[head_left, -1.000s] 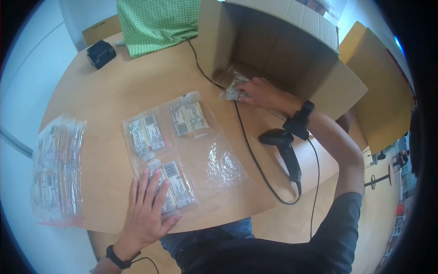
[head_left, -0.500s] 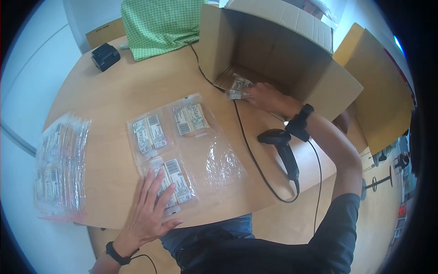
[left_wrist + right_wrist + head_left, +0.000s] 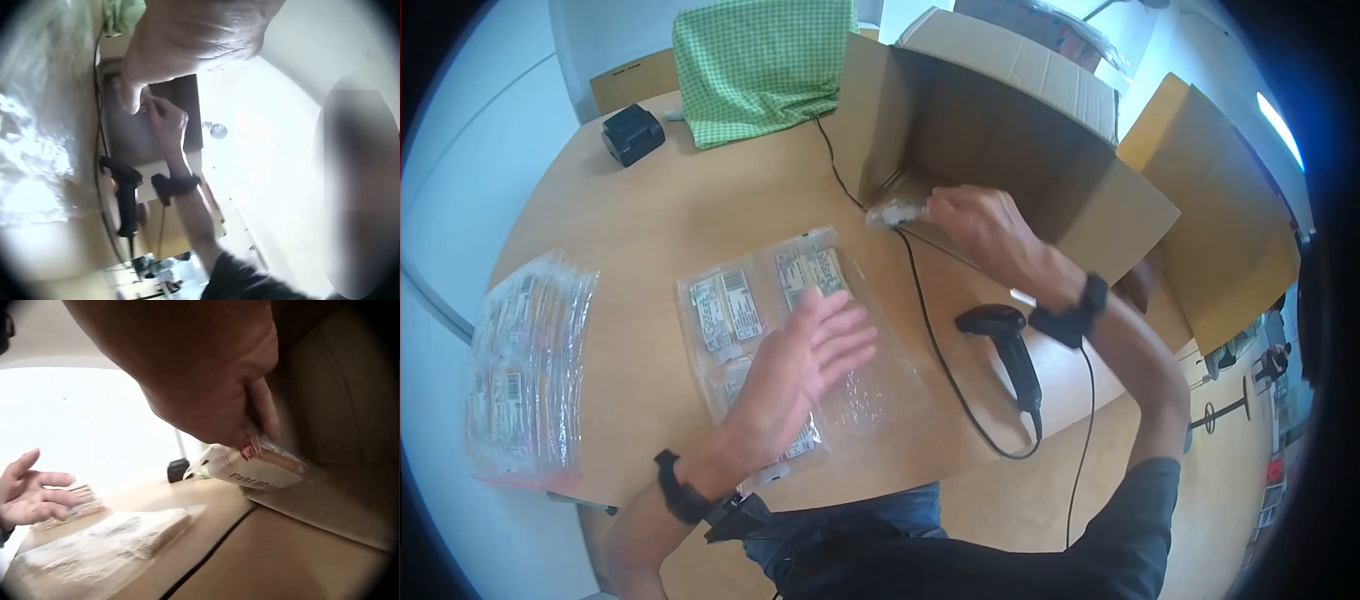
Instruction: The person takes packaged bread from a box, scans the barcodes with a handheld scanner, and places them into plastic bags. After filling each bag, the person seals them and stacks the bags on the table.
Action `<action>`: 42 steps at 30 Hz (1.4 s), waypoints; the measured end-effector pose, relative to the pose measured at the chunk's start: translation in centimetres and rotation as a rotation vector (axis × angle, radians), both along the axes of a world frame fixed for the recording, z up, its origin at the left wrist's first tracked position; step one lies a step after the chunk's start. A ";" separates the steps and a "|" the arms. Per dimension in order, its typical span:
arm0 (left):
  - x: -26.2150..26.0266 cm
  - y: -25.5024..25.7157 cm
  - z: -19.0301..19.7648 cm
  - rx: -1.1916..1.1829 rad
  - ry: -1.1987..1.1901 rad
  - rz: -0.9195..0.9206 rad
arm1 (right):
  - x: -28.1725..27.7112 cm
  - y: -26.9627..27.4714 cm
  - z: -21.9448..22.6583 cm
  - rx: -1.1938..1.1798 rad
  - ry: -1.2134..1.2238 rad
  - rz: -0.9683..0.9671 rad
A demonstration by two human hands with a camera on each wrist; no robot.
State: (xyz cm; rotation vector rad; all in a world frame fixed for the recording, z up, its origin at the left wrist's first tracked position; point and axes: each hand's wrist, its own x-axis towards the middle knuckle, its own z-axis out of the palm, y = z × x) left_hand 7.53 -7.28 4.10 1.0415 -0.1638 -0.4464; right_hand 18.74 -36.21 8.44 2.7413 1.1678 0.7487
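My right hand (image 3: 990,225) pinches a small clear-wrapped packet (image 3: 897,213) at the mouth of the cardboard box (image 3: 1090,200). In the right wrist view the packet (image 3: 265,472) is tilted, showing dark printed characters and a red mark beside the fingertips. My left hand (image 3: 800,365) is raised over a large clear plastic bag (image 3: 890,385), its fingers extended and holding nothing. Flat in that bag lie several labelled packets (image 3: 726,308) with barcodes; the left hand and forearm partly cover the nearer ones.
A stack of filled clear bags (image 3: 525,370) lies at the table's left. A black barcode scanner (image 3: 1010,350) with a cable rests to the right, near the edge. Farther back are a black device (image 3: 633,135) and a green checked cloth (image 3: 765,75).
My left hand has lifted off the lower packet in the bag and moved up and right. The right hand has turned the packet, which now appears edge-on at the box mouth.
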 end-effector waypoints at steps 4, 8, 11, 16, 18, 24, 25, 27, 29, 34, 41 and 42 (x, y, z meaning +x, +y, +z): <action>2.3 -1.4 0.2 -0.216 0.198 -0.081 | -9.2 3.3 -0.5 0.009 -0.188 0.272; 3.0 -1.4 -1.1 -0.072 -0.030 -0.057 | -14.7 1.7 -0.4 0.196 -0.029 0.126; 4.3 -0.4 -1.6 0.018 -0.110 -0.037 | -16.1 -1.8 -2.4 0.321 -0.004 -0.424; 5.2 -0.2 -2.4 0.070 -0.068 -0.065 | -14.1 -4.7 -5.8 0.933 0.731 -0.579; 5.4 0.0 -2.8 0.280 -0.269 -0.096 | -13.8 -5.0 -6.8 0.958 0.796 -0.513; 4.8 0.2 -1.8 0.369 -0.280 -0.196 | -16.0 0.4 -2.0 0.663 0.405 -0.236; 4.7 0.0 -1.8 0.372 -0.279 -0.204 | -15.8 0.8 -1.8 0.641 0.463 -0.192; 4.5 -0.1 -1.9 0.366 -0.320 -0.196 | -15.4 1.5 -1.9 0.636 0.489 -0.193; 4.2 -0.1 -1.6 0.379 -0.318 -0.181 | -15.1 1.8 -2.3 0.645 0.517 -0.216; 3.7 0.2 -1.5 0.372 -0.275 -0.166 | -14.5 1.4 -3.4 0.736 0.550 -0.208; 1.2 2.0 -1.4 -0.024 0.141 0.255 | -12.7 -3.5 -6.4 0.803 0.726 -0.577; 0.8 2.2 -2.1 -0.037 0.138 0.264 | -12.3 -4.7 -7.1 0.751 0.698 -0.563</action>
